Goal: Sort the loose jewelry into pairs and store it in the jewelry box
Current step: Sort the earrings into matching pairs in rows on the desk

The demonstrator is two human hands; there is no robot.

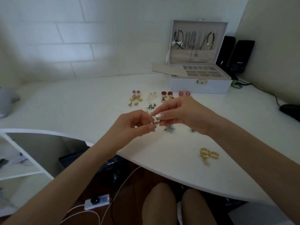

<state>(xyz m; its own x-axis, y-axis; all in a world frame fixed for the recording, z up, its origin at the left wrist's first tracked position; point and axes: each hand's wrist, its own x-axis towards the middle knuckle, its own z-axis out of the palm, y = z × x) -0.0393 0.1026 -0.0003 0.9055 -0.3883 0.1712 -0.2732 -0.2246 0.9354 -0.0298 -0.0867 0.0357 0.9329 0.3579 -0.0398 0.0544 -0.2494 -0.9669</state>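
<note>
Above the white desk, my left hand and my right hand meet and pinch one small silver earring between their fingertips. Behind them lie sorted pairs: star-and-yellow drop earrings, pale clear earrings, dark red square earrings and pink round earrings. A dark bow-shaped piece lies just beyond my fingers. Gold hoop earrings rest near the desk's front edge. The grey jewelry box stands open at the back right, its lid hung with necklaces.
Black speakers stand right of the box, with a cable running to a dark mouse. A grey soft object lies at far left. A power strip and white cables lie on the floor below.
</note>
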